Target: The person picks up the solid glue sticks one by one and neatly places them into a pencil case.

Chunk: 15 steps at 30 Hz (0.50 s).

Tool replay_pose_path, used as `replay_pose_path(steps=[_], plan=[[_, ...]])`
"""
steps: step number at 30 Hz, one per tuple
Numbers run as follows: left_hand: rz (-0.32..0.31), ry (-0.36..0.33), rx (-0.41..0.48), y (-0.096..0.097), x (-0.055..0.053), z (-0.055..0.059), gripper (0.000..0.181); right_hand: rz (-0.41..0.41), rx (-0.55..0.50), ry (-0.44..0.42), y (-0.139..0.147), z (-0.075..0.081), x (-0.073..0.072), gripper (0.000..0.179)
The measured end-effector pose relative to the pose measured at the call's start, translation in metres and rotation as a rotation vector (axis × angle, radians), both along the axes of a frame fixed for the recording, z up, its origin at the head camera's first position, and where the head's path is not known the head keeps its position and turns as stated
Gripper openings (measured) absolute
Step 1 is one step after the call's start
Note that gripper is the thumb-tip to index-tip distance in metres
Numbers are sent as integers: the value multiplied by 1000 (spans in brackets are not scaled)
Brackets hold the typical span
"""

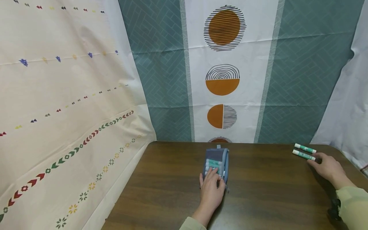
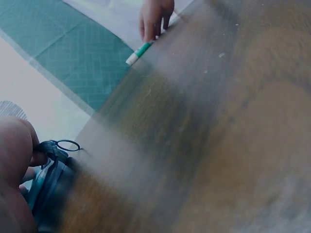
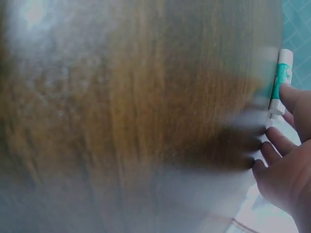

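A blue-grey zip pouch [image 1: 215, 154] lies near the table's far edge, with green-and-white glue sticks [image 1: 213, 163] showing through its window. My left hand [image 1: 211, 191] rests over its near end and grips its edge. In the left wrist view, the thumb meets the pouch's dark end, beside a zipper pull ring [image 2: 68, 145]. Two white glue sticks with green labels, a farther one [image 1: 305, 148] and a nearer one [image 1: 303, 155], lie side by side at the far right. My right hand [image 1: 329, 167] is at their right ends, its thumb touching the nearer stick and its other fingers spread apart.
The brown wooden table [image 1: 258, 191] carries the pouch and the sticks. A green-and-white patterned cloth [image 1: 230, 95] hangs right behind its far edge. A cream printed cloth [image 1: 72, 127] runs along the left side, and a white cloth [image 1: 345, 111] hangs at the right.
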<state>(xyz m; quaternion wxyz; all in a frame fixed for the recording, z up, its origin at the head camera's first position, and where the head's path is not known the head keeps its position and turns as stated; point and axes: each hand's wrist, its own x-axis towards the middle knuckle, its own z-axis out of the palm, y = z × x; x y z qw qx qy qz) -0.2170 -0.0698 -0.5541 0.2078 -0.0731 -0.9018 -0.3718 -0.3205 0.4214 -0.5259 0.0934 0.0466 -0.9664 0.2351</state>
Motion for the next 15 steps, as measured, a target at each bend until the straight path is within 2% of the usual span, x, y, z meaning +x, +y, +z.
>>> replay_pose_path(steps=[6,15], plan=[[2,-1,2,0,0,0,21,-3,12,-5,3,-2,-2,48],[6,8,-3,1,-1,-2,21,-38,18,-12,4,-5,-3,44]])
